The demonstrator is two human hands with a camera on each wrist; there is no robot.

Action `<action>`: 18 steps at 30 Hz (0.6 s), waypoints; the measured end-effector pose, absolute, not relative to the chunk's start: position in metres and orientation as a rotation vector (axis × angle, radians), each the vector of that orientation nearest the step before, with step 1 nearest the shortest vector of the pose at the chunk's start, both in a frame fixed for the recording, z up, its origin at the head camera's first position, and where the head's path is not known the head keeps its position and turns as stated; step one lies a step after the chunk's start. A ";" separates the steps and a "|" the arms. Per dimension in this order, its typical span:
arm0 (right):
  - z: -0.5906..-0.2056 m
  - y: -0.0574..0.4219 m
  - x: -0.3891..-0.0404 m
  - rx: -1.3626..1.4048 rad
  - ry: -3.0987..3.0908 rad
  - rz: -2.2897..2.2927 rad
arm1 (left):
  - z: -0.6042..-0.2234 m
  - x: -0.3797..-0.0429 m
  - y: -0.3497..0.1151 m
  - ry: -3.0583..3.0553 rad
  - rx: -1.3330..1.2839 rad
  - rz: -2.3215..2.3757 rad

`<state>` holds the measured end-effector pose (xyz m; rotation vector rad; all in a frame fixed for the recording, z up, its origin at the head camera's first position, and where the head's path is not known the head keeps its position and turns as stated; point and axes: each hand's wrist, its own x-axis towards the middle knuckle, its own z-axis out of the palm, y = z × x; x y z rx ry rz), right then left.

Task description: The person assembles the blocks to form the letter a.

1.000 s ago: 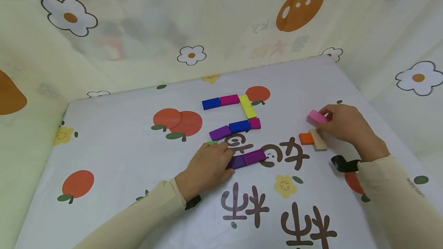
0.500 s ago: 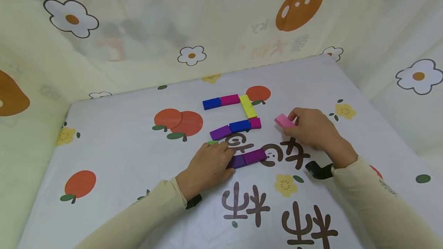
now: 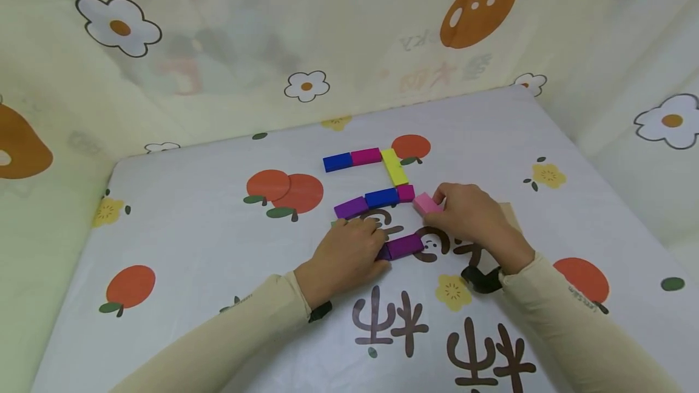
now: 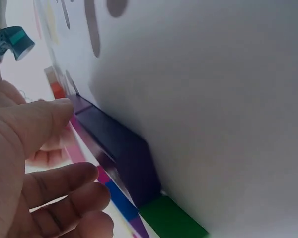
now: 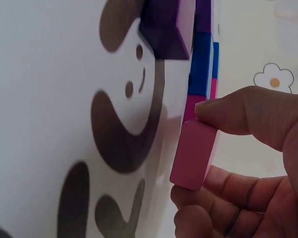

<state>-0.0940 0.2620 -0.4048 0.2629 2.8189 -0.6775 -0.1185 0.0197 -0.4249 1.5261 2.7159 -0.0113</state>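
Head view: looks forward and down from above, farthest off, framing the left hand [image 3: 345, 252], the right hand [image 3: 472, 214], the white printed tablecloth [image 3: 207, 259] and the cream flower-printed curtain [image 3: 360, 23]
Left wrist view: very near, rolled sideways, facing along the dark purple rectangular block [image 4: 121, 141] toward the right hand
Right wrist view: close, also rolled, facing the pink rectangular block [image 5: 193, 153], tablecloth at left, curtain at right
Head with right wrist: both take in the brown printed curl [image 5: 126, 157]
All three views: share the blue rectangular block [image 3: 381, 198] lying beside the short magenta block [image 3: 406, 193]
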 end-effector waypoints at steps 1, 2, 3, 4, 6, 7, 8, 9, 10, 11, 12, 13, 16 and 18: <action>-0.406 0.261 -0.094 0.266 2.821 -0.671 | -0.424 -0.118 0.023 2.711 1.536 -0.025; -0.406 0.260 -0.094 0.269 2.823 -0.672 | -0.424 -0.118 0.026 2.706 1.542 -0.040; -0.407 0.259 -0.093 0.275 2.823 -0.676 | -0.425 -0.118 0.029 2.704 1.552 -0.051; -0.408 0.258 -0.093 0.279 2.820 -0.682 | -0.425 -0.118 0.031 2.701 1.557 -0.060; -0.409 0.255 -0.092 0.290 2.813 -0.692 | -0.426 -0.117 0.034 2.700 1.563 -0.065; -0.410 0.254 -0.092 0.295 2.810 -0.694 | -0.426 -0.117 0.035 2.701 1.564 -0.066; -0.410 0.253 -0.091 0.294 2.810 -0.694 | -0.426 -0.117 0.036 2.703 1.566 -0.065; -0.411 0.251 -0.091 0.296 2.808 -0.691 | -0.427 -0.117 0.036 2.705 1.569 -0.062; -0.411 0.250 -0.092 0.301 2.807 -0.685 | -0.427 -0.117 0.036 2.704 1.568 -0.062; -0.412 0.249 -0.092 0.306 2.809 -0.678 | -0.427 -0.117 0.037 2.704 1.569 -0.063; -0.412 0.249 -0.092 0.310 2.811 -0.674 | -0.427 -0.118 0.037 2.704 1.573 -0.065; -0.413 0.248 -0.092 0.316 2.814 -0.670 | -0.427 -0.118 0.037 2.705 1.575 -0.069; -0.413 0.246 -0.092 0.339 2.812 -0.674 | -0.428 -0.118 0.037 2.701 1.581 -0.064; -0.414 0.244 -0.093 0.346 2.812 -0.677 | -0.429 -0.118 0.037 2.700 1.582 -0.057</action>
